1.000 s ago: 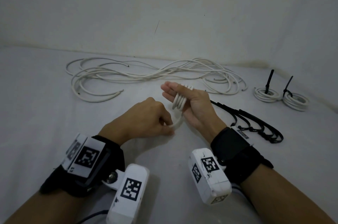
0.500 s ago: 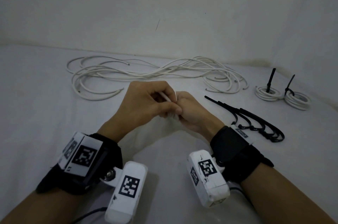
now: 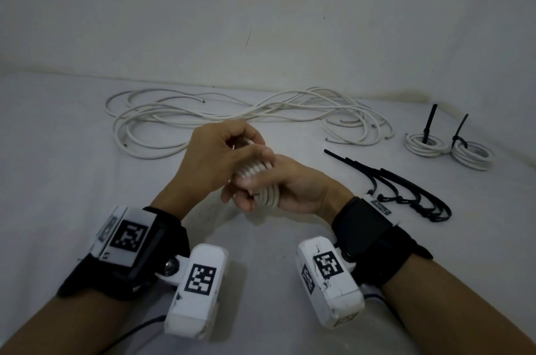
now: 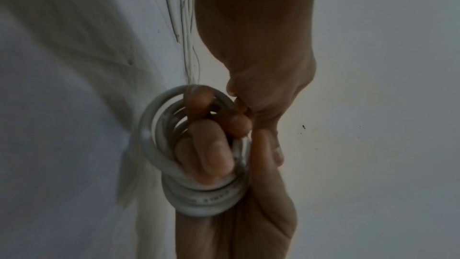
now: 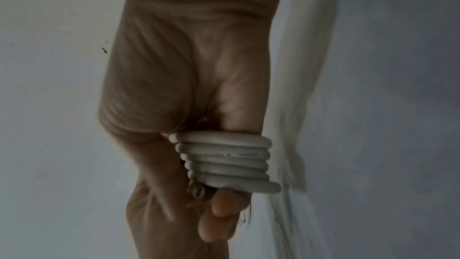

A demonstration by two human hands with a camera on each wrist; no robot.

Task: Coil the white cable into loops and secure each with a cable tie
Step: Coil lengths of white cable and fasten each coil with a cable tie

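A short white cable is wound in several tight turns, as a coil (image 3: 268, 193), round the fingers of my right hand (image 3: 293, 189), which curl over it. The right wrist view shows the stacked turns of the coil (image 5: 224, 161) just past the palm. My left hand (image 3: 214, 157) sits over the coil from the left, and its fingertips (image 4: 239, 103) pinch the top turns. In the left wrist view the coil (image 4: 199, 194) rings the right fingers. The cable's free end is hidden between the hands.
A long tangle of loose white cables (image 3: 232, 115) lies at the back of the white table. Several black cable ties (image 3: 406, 189) lie to the right of my hands. Two tied coils (image 3: 426, 145) (image 3: 471, 156) sit at the far right by the wall.
My right hand, earlier flat with loops across its fingers, has curled round the coil. My left hand rose from below the loops and now grips the coil's top.
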